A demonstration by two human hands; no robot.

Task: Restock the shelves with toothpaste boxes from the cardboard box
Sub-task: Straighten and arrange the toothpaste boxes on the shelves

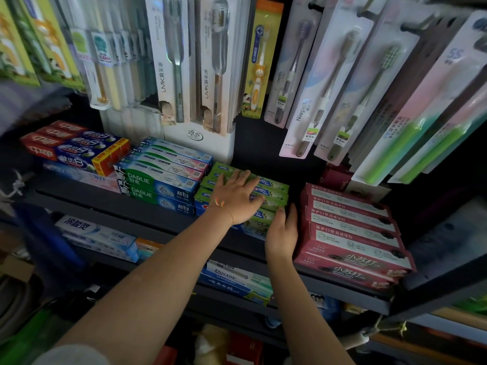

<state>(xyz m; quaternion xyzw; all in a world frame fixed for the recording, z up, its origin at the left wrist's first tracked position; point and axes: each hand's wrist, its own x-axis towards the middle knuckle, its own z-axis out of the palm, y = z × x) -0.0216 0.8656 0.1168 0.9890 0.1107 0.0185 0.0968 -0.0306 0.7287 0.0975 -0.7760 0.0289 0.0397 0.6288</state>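
From the head camera, both bare arms reach forward over a dark metal shelf (pixel 147 219) stocked with toothpaste. The left hand (pixel 235 198) lies flat, fingers spread and straight, pressing on top of a stack of green toothpaste boxes (pixel 274 189) in the middle of the shelf. The right hand (pixel 282 233) stands on edge just beside that stack's right end, fingers straight and close together, palm toward the green boxes, in the narrow gap between them and a stack of dark red toothpaste boxes (pixel 350 233); whether its palm actually touches the green boxes cannot be told.

Left of the green stack, and touching it, sits a stack of green-and-blue DARLIE toothpaste boxes (pixel 158 185), with more boxes of the same kind ranked behind. Further left is a pile of red-and-blue toothpaste boxes (pixel 71 148) resting on paler boxes.

Above the shelf hang rows of carded toothbrushes (pixel 216 61), including a child's orange-and-yellow brush (pixel 259 64) and green-handled brushes (pixel 411 154) at the right.

On the shelf below, white-and-blue toothpaste boxes (pixel 97 233) lie at the left, and more blue-and-white boxes (pixel 237 283) show under the left forearm.
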